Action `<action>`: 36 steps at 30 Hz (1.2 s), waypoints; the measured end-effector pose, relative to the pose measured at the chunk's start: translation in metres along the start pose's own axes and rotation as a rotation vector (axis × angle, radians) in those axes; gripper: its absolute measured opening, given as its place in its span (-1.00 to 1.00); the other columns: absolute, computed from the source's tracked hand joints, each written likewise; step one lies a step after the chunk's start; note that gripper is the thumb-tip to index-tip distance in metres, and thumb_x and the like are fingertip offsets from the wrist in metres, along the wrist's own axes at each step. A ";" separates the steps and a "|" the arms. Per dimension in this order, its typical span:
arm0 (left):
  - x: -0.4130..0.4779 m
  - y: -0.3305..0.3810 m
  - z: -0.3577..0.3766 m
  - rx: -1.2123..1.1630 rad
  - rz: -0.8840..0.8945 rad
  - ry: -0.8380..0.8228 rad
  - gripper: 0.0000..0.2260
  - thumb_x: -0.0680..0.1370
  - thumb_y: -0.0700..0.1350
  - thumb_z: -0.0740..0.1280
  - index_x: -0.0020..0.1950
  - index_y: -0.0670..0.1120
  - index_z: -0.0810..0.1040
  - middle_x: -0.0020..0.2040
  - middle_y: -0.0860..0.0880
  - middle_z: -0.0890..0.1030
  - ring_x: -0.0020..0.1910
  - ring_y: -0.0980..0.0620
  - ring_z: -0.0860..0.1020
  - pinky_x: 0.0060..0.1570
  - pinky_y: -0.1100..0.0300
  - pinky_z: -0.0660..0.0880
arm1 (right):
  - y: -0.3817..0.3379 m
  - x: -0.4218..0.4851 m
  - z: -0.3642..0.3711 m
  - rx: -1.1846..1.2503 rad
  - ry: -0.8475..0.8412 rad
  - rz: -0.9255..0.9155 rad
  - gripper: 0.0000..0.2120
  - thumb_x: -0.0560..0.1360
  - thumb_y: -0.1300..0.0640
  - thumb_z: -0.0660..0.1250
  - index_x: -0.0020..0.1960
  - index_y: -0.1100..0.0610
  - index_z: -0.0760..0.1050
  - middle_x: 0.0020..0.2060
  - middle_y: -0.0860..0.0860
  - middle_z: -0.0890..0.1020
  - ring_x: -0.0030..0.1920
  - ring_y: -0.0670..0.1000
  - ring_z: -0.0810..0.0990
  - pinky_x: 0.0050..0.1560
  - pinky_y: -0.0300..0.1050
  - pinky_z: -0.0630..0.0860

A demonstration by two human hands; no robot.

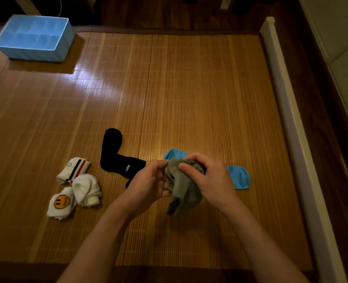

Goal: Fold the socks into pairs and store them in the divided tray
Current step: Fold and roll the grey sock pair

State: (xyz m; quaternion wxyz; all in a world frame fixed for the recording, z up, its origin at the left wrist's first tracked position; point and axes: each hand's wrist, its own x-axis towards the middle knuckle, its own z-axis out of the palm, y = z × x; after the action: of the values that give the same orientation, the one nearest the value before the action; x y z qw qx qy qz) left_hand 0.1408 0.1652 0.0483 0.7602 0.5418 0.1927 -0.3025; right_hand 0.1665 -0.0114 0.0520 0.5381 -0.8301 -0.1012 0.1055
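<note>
Head view: both hands hold a grey sock (184, 193) over the bamboo mat (189, 88). The left hand (150, 180) pinches the sock's edge with curled fingers, and the right hand (207, 176) clasps its bunched top between thumb and fingers. A blue sock (239, 177) lies just behind the grip, partly hidden by the right hand. A black sock (116, 156) lies just left of the grip, with white sock bundles (86, 188) further left. The divided tray (36, 52) stands well away, up and to the left

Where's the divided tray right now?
In the head view the blue tray sits at the far left corner of the bamboo mat, well beyond the black sock and the folded white socks.
</note>
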 end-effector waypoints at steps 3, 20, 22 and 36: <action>0.000 -0.002 -0.004 0.098 0.003 0.028 -0.55 0.72 0.04 -0.03 0.36 -0.15 0.53 0.20 -0.18 0.68 0.16 -0.11 0.66 0.16 0.00 0.54 | 0.004 0.000 -0.004 -0.027 -0.060 -0.004 -0.94 0.56 0.04 0.40 0.02 -0.03 0.62 -0.12 -0.20 0.65 -0.01 -0.22 0.60 -0.02 -0.41 0.47; 0.004 0.006 0.010 -0.027 0.040 0.001 -0.51 0.70 0.07 0.02 0.07 -0.03 0.75 0.07 -0.10 0.74 0.06 0.01 0.70 -0.09 0.19 0.62 | -0.005 -0.002 0.006 0.079 0.054 0.007 -0.98 0.56 0.09 0.42 -0.05 -0.01 0.61 -0.17 -0.19 0.64 -0.08 -0.19 0.62 -0.09 -0.43 0.46; 0.001 0.006 0.012 -0.023 0.057 -0.054 -0.48 0.70 0.21 0.01 0.25 -0.05 0.66 0.21 -0.09 0.70 0.22 -0.01 0.66 0.06 0.16 0.63 | -0.005 -0.005 0.010 0.060 0.103 0.005 -0.97 0.56 0.07 0.42 -0.06 -0.01 0.60 -0.21 -0.18 0.64 -0.11 -0.19 0.62 -0.12 -0.43 0.46; 0.001 0.010 0.007 0.239 0.040 -0.200 -0.79 0.65 -0.26 0.25 0.25 -0.13 0.58 0.09 -0.08 0.71 0.11 -0.03 0.68 0.07 0.15 0.61 | 0.001 0.010 -0.017 -0.086 -0.084 -0.010 -0.82 0.45 -0.08 0.49 0.00 -0.04 0.63 -0.06 -0.15 0.59 0.00 -0.13 0.57 0.03 -0.21 0.50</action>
State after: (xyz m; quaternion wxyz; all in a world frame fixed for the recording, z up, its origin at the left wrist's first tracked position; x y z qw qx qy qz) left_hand 0.1483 0.1602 0.0570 0.7117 0.5991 0.0677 -0.3605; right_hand 0.1814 -0.0240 0.0575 0.4978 -0.8467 -0.1323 0.1333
